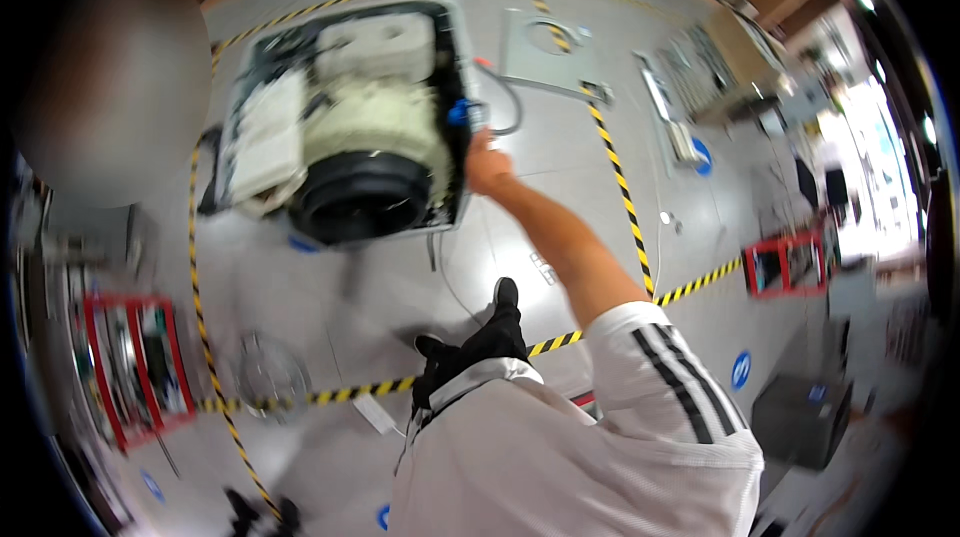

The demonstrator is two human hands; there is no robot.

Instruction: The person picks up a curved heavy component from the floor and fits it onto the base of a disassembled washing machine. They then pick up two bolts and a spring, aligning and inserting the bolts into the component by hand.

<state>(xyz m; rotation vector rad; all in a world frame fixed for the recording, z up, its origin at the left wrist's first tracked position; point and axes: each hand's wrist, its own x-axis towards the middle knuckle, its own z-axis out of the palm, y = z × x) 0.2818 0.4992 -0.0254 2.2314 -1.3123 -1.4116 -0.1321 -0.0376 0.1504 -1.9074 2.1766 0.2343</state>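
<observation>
At the right rim of an opened washer (370, 117), the right hand (487, 165) reaches out with its fingers bent toward a blue piece (461, 114) on the casing. The fingers look partly curled, but the blur hides their tips, so I cannot tell how far the grip is closed or whether it has hold of anything. The left hand is out of view, so its grip cannot be told.

The washer lies to the left of the right hand. Its cream tub (385, 122) is nearest that hand, with a black ring (365, 169) at the tub's near end. Farther left of the grip, past the tub, is a white box (268, 137); a pale block (375, 45) sits ahead and to the left.

Just right of the grip, a grey hose (518, 102) curves out from the washer. Ahead and to the right, a panel (520, 55) with a round hole lies on the floor, apart from the hand. Striped tape (612, 159) runs along the floor to the right. Well apart on that side stands a red rack (785, 262); another red frame (135, 367) stands far to the left, back toward the wearer. Behind the grip are the wearer's shoes (506, 292).
</observation>
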